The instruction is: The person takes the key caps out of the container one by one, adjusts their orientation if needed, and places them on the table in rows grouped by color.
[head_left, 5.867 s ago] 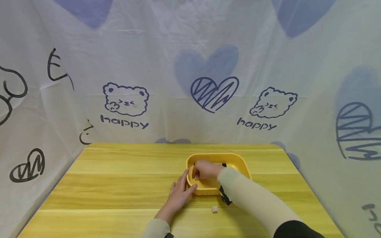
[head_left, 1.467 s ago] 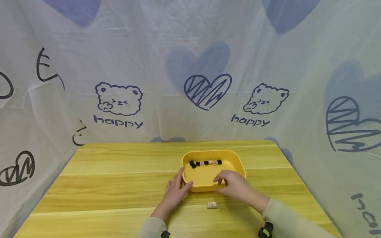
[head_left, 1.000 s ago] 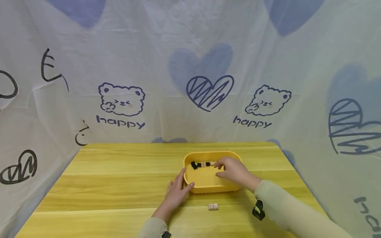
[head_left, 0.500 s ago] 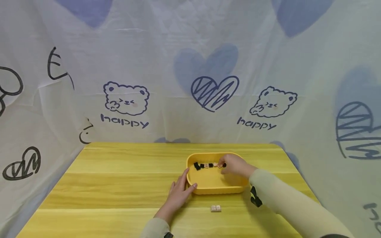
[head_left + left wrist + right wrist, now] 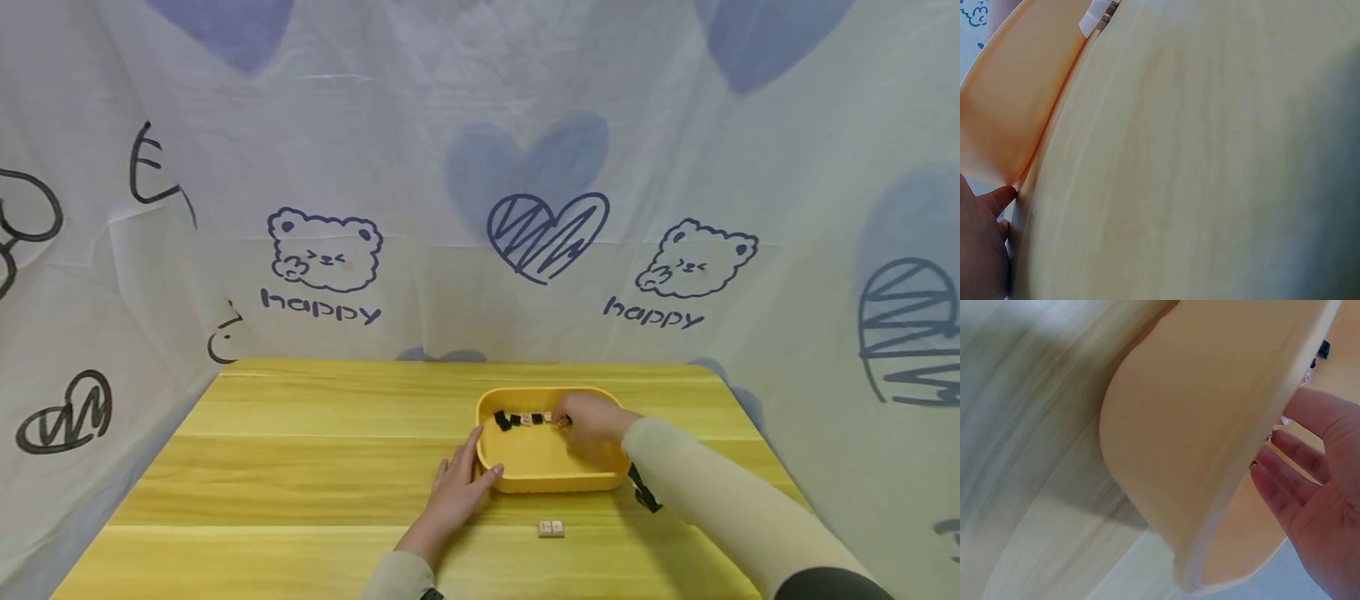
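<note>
R hand (image 5: 592, 417) is down in the tray (image 5: 555, 482), bent fingertips at the R end of a row of small tiles (image 5: 537, 419); can't tell if they pinch one or just touch. Row runs L-R along the tray's far side, so most tiles lie L of those fingertips & R hand's nearer than L hand (image 5: 453, 500), which rests w/ thumb & fingers apart at the tray's near L corner. Two pale tiles (image 5: 551, 529) sit side by side in front of the tray, vs. one approx 6 s ago, when R hand was at the tray's L end.
</note>
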Available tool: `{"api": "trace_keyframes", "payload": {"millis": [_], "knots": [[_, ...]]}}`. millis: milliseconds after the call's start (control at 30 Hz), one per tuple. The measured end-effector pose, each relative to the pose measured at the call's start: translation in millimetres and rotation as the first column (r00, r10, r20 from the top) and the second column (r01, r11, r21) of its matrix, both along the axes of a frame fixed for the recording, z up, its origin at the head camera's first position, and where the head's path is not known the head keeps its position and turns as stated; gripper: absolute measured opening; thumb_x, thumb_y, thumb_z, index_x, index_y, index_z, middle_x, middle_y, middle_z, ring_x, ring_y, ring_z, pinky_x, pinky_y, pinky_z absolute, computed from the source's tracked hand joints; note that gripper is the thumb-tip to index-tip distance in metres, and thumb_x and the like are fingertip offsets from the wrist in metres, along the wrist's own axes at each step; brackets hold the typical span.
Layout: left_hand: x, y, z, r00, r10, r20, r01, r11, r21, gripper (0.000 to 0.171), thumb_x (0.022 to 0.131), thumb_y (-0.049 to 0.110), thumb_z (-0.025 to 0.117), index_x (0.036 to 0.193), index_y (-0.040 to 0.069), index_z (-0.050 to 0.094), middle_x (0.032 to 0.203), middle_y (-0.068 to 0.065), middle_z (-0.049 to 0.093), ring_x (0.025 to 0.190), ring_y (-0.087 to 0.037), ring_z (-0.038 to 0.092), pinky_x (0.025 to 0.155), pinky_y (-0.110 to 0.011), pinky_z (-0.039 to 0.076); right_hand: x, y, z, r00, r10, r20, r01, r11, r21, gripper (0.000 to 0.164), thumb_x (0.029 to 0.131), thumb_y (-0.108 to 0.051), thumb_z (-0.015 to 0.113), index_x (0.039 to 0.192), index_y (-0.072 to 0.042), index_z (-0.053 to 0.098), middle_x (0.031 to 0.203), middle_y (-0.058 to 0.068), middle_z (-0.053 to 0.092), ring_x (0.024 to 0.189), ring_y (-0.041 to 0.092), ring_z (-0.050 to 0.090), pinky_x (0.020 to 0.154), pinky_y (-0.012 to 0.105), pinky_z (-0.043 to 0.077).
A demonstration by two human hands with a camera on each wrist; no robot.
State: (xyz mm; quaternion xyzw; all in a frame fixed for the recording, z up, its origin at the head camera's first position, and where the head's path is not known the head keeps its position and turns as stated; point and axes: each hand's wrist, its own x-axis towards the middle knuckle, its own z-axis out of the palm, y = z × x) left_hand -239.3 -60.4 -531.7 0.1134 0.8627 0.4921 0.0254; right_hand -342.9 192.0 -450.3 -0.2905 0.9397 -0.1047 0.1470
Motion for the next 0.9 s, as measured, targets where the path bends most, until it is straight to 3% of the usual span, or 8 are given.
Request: {"api": "trace_keyframes", "payload": {"millis": [133, 300, 500, 667, 767, 900], "knots": [[-0.7, 0.8, -3.1, 1.000, 0.011, -0.006, -0.011, 1.000, -0.005, 0.074, 0.098, 0.044, 0.054, 0.157, 0.018, 0.018, 0.154, -0.021, 0.030, 0.141, -0.040, 0.026, 0.113, -0.061, 0.001, 0.3, 3.6, -2.1, 0.995, 0.095, -0.016, -0.095, 0.995, -0.002, 0.036, 0.080, 0.018, 0.062, 0.109, 0.000, 0.073, 0.105, 0.011, 0.069, 0.103, 0.031, 0.063, 0.089, 0.042, 0.052], [-1.0, 0.3, -1.9, 1.000, 0.005, 0.005, -0.005, 1.000, -0.020, 0.073, 0.099, 0.046, 0.052, 0.157, 0.019, 0.018, 0.155, -0.019, 0.029, 0.142, -0.039, 0.025, 0.113, -0.060, 0.001, 0.8, 9.2, -4.9, 0.983, 0.177, -0.046, -0.178, 0.984, -0.016, 0.040, 0.076, 0.025, 0.057, 0.098, -0.001, 0.077, 0.095, 0.009, 0.072, 0.088, 0.023, 0.064, 0.085, 0.036, 0.054], [-2.0, 1.0, -1.4, 1.000, 0.011, 0.021, -0.010, 0.999, -0.032, 0.073, 0.099, 0.046, 0.051, 0.158, 0.022, 0.016, 0.156, -0.018, 0.027, 0.143, -0.037, 0.023, 0.114, -0.059, 0.001, 9.8, 14.1, -3.7, 0.989, 0.145, -0.002, -0.145, 0.988, -0.048, 0.037, 0.076, 0.023, 0.059, 0.096, -0.003, 0.078, 0.092, 0.007, 0.073, 0.090, 0.023, 0.067, 0.078, 0.032, 0.056], [-2.2, 1.7, 0.4, 1.000, 0.014, 0.024, -0.013, 0.999, -0.040, 0.072, 0.099, 0.045, 0.051, 0.158, 0.022, 0.015, 0.157, -0.018, 0.026, 0.143, -0.038, 0.022, 0.114, -0.058, 0.001, 17.6, 15.7, -1.2, 0.997, 0.047, 0.059, -0.048, 0.999, 0.004, 0.034, 0.071, 0.022, 0.062, 0.086, -0.007, 0.074, 0.079, -0.001, 0.060, 0.073, 0.014, 0.047, 0.070, 0.031, 0.045], [-2.3, 2.4, 1.8, 1.000, 0.016, 0.020, -0.015, 0.999, -0.039, 0.072, 0.099, 0.044, 0.052, 0.158, 0.021, 0.016, 0.156, -0.018, 0.027, 0.143, -0.038, 0.023, 0.114, -0.058, 0.000, 20.3, 17.0, -0.1, 0.996, 0.013, 0.092, -0.015, 1.000, 0.021, 0.036, 0.071, 0.022, 0.063, 0.084, -0.011, 0.072, 0.082, -0.004, 0.062, 0.074, 0.013, 0.050, 0.071, 0.031, 0.048], [-1.6, 3.4, 3.3, 1.000, 0.014, 0.025, -0.013, 0.999, -0.035, 0.072, 0.099, 0.043, 0.052, 0.157, 0.020, 0.016, 0.156, -0.019, 0.027, 0.143, -0.038, 0.024, 0.114, -0.058, 0.001, 22.2, 21.3, 1.7, 0.993, 0.029, 0.113, -0.029, 1.000, -0.001, 0.036, 0.073, 0.021, 0.063, 0.088, -0.010, 0.074, 0.088, -0.002, 0.067, 0.076, 0.012, 0.056, 0.070, 0.031, 0.052]]}}
